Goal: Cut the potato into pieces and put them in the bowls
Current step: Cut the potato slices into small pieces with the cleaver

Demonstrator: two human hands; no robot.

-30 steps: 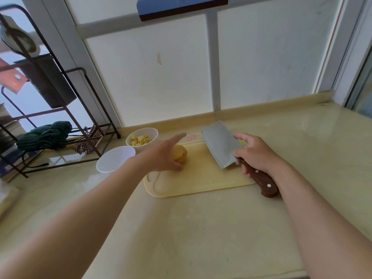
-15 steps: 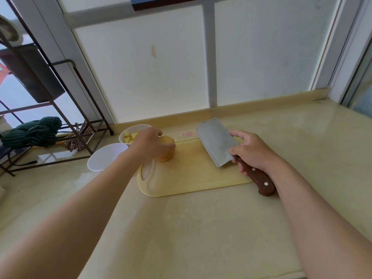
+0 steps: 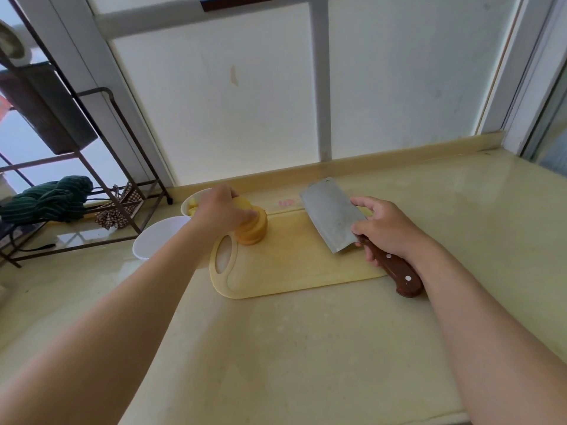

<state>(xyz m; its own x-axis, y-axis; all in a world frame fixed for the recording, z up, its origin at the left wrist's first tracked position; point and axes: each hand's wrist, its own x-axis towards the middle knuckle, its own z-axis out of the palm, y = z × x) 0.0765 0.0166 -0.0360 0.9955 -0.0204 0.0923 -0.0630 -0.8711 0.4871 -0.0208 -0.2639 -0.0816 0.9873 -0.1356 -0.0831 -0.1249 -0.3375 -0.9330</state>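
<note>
A yellow potato chunk [image 3: 252, 230] stands at the left end of the pale cutting board [image 3: 285, 271]. My left hand [image 3: 221, 210] grips its top from the left. My right hand [image 3: 387, 230] holds the cleaver [image 3: 333, 219] by its brown handle, blade lying flat over the board's right part. A white bowl with potato pieces [image 3: 190, 206] sits behind my left hand, partly hidden. A second white bowl [image 3: 156, 240], with nothing visible inside, lies left of the board under my forearm.
A dark metal rack [image 3: 101, 167] with a green cloth [image 3: 49, 199] stands at the far left on the counter. The window wall and a raised ledge [image 3: 368, 167] run along the back. The beige counter [image 3: 291, 348] stretches toward me.
My left hand went from open fingers beside the potato to gripping its top. The right hand and the cleaver have stayed in place.
</note>
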